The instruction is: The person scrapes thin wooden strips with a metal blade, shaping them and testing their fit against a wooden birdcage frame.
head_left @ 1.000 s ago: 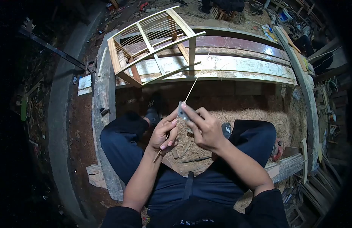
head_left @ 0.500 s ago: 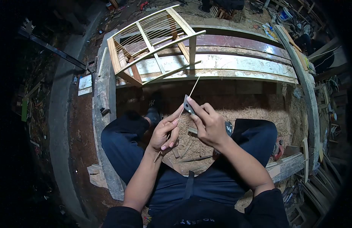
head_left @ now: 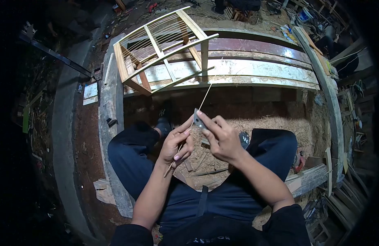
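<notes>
A thin light wooden stick [head_left: 205,98] runs slantwise through my left hand [head_left: 177,146], whose fingers are closed round it; its lower end shows by the wrist. My right hand [head_left: 222,138] pinches a small flat grey metal piece with holes [head_left: 199,119] between thumb and fingers. This metal piece lies against the stick, just above my left fingertips. Beyond the hands, a wooden frame with thin parallel rods [head_left: 165,45] rests tilted on the planks of a low bench [head_left: 259,67].
Wood shavings [head_left: 259,121] cover the ground between my legs. A thick beam [head_left: 326,98] borders the right side, another beam [head_left: 111,102] the left. Wood strips [head_left: 345,209] lie at lower right. A blue-and-white bucket [head_left: 305,15] stands at upper right, near a partly seen person.
My right hand and the metal piece moved up along the stick, then back down toward my left hand. My left hand has stayed nearly in place round the stick.
</notes>
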`<action>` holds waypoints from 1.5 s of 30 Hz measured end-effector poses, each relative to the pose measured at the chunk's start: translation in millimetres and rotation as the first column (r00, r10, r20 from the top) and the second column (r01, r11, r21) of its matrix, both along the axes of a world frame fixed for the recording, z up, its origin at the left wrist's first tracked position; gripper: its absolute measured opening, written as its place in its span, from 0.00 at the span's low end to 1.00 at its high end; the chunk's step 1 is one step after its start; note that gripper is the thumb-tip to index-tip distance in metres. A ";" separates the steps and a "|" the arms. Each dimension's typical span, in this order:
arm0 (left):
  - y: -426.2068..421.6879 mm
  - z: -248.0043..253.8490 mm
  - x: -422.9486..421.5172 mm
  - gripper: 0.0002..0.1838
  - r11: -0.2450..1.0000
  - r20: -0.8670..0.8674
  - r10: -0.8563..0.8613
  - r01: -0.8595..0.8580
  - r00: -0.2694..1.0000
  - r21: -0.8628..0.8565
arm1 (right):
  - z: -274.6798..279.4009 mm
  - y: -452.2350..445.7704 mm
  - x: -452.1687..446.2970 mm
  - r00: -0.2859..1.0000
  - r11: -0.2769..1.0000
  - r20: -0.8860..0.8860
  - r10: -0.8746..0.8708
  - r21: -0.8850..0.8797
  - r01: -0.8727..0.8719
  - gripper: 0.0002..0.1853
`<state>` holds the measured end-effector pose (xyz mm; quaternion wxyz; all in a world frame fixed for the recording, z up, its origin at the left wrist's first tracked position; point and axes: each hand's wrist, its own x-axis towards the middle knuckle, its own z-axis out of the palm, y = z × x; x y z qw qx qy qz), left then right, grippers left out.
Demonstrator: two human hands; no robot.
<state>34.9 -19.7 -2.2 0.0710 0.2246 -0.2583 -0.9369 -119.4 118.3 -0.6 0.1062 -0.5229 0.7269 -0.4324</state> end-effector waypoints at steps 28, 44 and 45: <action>-1.0 7.2 -1.2 0.27 0.993 -0.079 -0.085 0.077 0.993 -0.092 | 0.7 -0.1 4.8 0.998 0.994 -0.001 0.065 -0.083 -0.065 0.28; 0.6 3.3 2.1 0.30 0.998 -0.167 -0.064 0.063 0.984 -0.009 | 1.7 3.4 3.9 0.996 0.995 0.065 0.069 -0.070 -0.064 0.28; -1.8 3.2 1.8 0.30 0.997 -0.192 -0.083 0.081 0.978 -0.017 | -1.5 1.3 7.3 0.994 0.990 0.076 0.080 -0.121 -0.070 0.29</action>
